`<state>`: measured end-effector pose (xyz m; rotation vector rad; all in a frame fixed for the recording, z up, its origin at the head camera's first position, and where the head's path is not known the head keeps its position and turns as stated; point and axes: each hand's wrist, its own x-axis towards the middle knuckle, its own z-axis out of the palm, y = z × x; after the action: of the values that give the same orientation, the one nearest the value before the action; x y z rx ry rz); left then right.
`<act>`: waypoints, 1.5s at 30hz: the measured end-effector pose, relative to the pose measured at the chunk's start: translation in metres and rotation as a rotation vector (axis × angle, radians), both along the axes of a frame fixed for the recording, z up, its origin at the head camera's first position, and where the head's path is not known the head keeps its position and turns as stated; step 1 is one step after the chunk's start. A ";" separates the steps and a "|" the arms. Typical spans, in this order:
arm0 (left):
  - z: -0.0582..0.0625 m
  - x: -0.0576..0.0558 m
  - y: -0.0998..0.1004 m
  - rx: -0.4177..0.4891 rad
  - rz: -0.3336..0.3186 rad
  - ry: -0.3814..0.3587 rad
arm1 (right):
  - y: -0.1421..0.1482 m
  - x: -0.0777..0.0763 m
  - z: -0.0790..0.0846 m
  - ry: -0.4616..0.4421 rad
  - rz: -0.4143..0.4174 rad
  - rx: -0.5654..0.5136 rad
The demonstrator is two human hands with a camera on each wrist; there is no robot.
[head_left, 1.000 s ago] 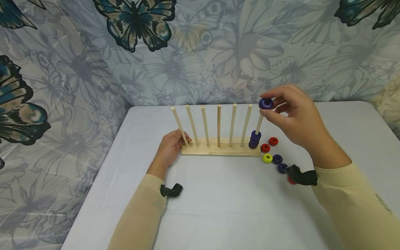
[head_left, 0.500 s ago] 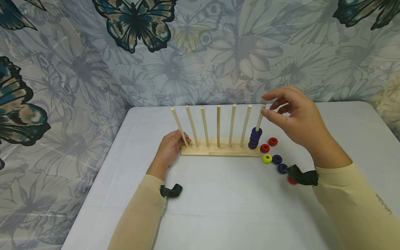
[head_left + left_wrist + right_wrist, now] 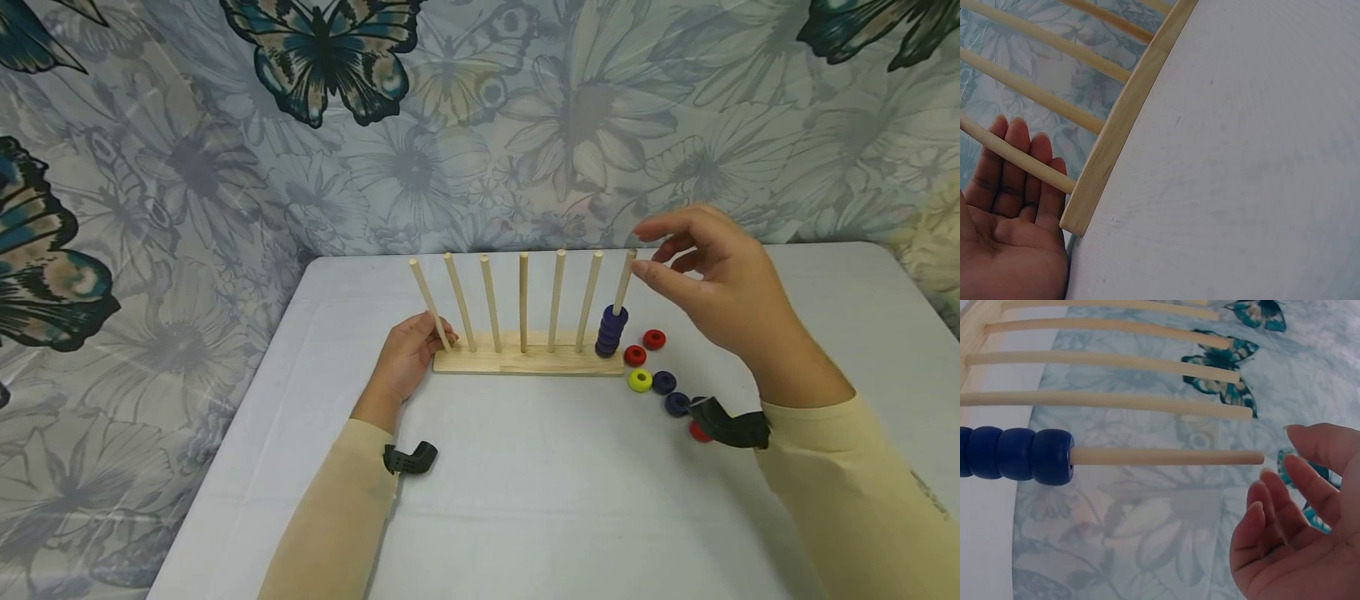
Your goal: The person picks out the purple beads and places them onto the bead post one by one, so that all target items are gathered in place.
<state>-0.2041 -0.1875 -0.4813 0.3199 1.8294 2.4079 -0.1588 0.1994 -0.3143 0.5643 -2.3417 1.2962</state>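
Note:
A wooden peg rack [image 3: 525, 362] with several upright pegs stands on the table. Its rightmost peg [image 3: 623, 283] carries a stack of dark blue beads [image 3: 612, 332], seen close up as blue beads [image 3: 1016, 454] in the right wrist view. My right hand [image 3: 712, 283] is beside the top of that peg, thumb and fingers apart and nothing between them. My left hand [image 3: 408, 354] is at the rack's left end. In the left wrist view its relaxed fingers [image 3: 1017, 156] lie behind the leftmost peg [image 3: 1022, 159], palm uncovered; contact is hard to tell.
Right of the rack lie loose red beads [image 3: 654, 339], a yellow bead [image 3: 640, 381] and blue beads [image 3: 663, 382]. Another red bead [image 3: 700, 432] is partly hidden by the black wrist camera [image 3: 731, 425]. A butterfly-patterned backdrop [image 3: 465, 150] rises behind the white table [image 3: 510, 500].
The blue bead that my right hand pinched at the peg's top has been let go and dropped onto the stack. The right hand has since drawn slightly right. The left hand stays put.

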 end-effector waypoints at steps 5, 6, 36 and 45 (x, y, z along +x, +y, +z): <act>0.000 0.000 0.000 -0.002 0.001 -0.001 | 0.004 0.002 -0.002 -0.015 0.011 -0.035; 0.000 0.000 0.000 -0.002 0.002 -0.002 | 0.006 0.003 -0.003 -0.021 0.015 -0.047; -0.001 0.001 -0.001 -0.012 0.001 0.004 | 0.040 0.024 -0.041 -0.193 0.223 -0.195; -0.001 0.000 -0.001 -0.019 0.006 0.000 | 0.059 0.026 -0.062 -0.212 0.258 -0.117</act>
<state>-0.2039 -0.1880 -0.4823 0.3138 1.8545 2.3928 -0.1324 0.2584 -0.3759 0.7429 -2.3993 1.6703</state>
